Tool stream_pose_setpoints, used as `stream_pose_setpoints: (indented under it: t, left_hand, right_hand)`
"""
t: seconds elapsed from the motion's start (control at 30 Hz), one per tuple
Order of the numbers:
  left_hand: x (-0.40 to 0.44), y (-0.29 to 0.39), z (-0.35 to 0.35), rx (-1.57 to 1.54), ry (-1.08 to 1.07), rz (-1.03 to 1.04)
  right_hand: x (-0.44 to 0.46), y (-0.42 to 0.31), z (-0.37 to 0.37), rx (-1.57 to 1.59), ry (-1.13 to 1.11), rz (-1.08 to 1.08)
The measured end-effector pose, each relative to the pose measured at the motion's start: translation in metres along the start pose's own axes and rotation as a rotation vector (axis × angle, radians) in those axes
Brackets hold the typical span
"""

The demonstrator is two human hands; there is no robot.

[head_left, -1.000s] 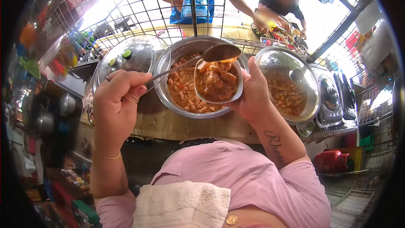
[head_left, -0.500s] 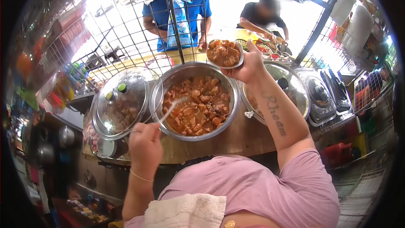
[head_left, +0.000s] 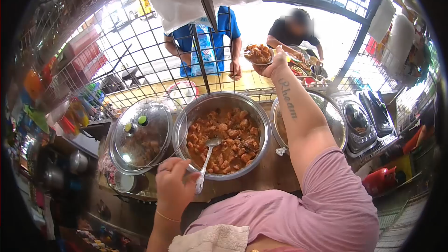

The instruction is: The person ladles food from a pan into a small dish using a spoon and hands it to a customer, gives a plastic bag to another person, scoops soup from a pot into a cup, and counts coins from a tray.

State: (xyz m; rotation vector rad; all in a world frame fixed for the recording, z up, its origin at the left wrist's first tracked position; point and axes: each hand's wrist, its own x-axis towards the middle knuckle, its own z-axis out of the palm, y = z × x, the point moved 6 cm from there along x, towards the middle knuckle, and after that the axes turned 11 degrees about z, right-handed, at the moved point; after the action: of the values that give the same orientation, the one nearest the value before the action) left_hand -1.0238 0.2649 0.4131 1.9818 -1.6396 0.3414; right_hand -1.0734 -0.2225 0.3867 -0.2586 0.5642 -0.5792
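A large metal pot [head_left: 267,133] of chunky brown stew [head_left: 233,133] stands in front of me. A metal spoon [head_left: 205,163] lies in it, its bowl on the stew and its handle over the near rim. My left hand [head_left: 176,182] is just left of the spoon handle, fingers loosely bent and parted, holding nothing; it is near the edge of a glass lid [head_left: 158,112]. Stretched forward beyond the pot, my right hand [head_left: 274,65] grips a small bowl [head_left: 259,56] filled with stew.
Another lidded pot [head_left: 343,135] and metal containers [head_left: 359,123] stand to the right. A wire grille [head_left: 149,65] runs along the far side. Behind it are a person in a blue shirt [head_left: 224,32] and a person in black [head_left: 280,32]. A plastic bag [head_left: 186,0] hangs above.
My left hand has let go of the spoon, which now rests in the pot. My right hand has moved the filled bowl farther forward, away from the pot. The camera view has tilted up.
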Motion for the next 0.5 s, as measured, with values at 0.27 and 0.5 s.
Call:
stream_pose_setpoints:
  t: [0.27,0.5]
  left_hand:
    - [0.053,-0.149,-0.031,0.622,-0.002,-0.259]
    - [0.077,-0.2,-0.008,0.449,-0.262,-0.53]
  right_hand:
    - [0.052,-0.007,0.001,-0.14,0.072,-0.018]
    - [0.065,0.004,0.01,-0.14,0.124,-0.02]
